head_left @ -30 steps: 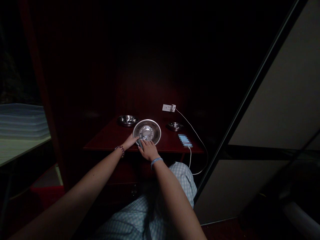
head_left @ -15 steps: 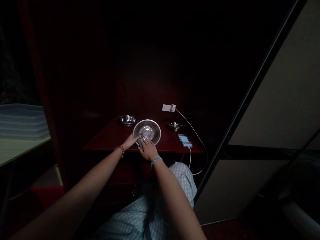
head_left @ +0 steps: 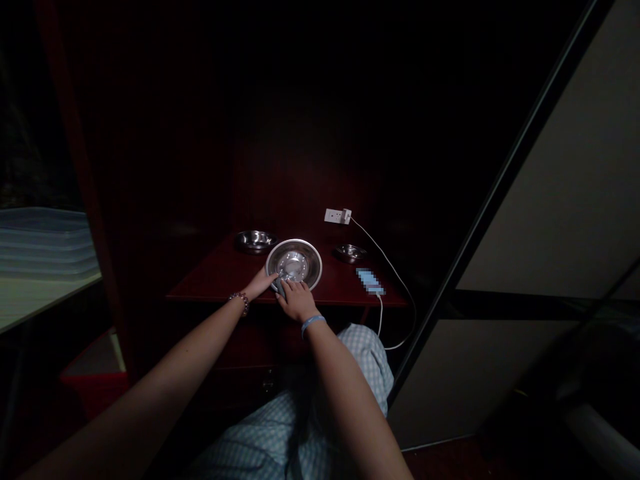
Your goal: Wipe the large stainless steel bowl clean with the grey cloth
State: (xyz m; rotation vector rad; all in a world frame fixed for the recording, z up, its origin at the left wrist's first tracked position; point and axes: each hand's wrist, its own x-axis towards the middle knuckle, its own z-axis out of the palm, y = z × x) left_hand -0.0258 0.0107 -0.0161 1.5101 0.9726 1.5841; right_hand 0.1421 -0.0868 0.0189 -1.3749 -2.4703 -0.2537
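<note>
A shiny steel bowl (head_left: 309, 259) is tipped toward me at the front edge of the dark red shelf (head_left: 210, 279). My left hand (head_left: 259, 284) grips its near left rim, thumb over the edge. My right hand (head_left: 299, 303) lies over the near rim with fingers reaching inside, pressing a small grey piece, which looks like a cloth (head_left: 281, 287), against the metal. Most of that grey piece is hidden under the fingers. Behind, to the left, sits a second steel bowl (head_left: 256, 241), and a smaller steel dish (head_left: 351, 253) stands to the right.
A phone (head_left: 370, 281), blurred out, lies right of the bowl. Its white cable (head_left: 390, 263) loops off the shelf edge to a wall socket (head_left: 334, 216). Stacked translucent boxes (head_left: 45, 243) stand far left. A sliding door (head_left: 550, 200) bounds the right side.
</note>
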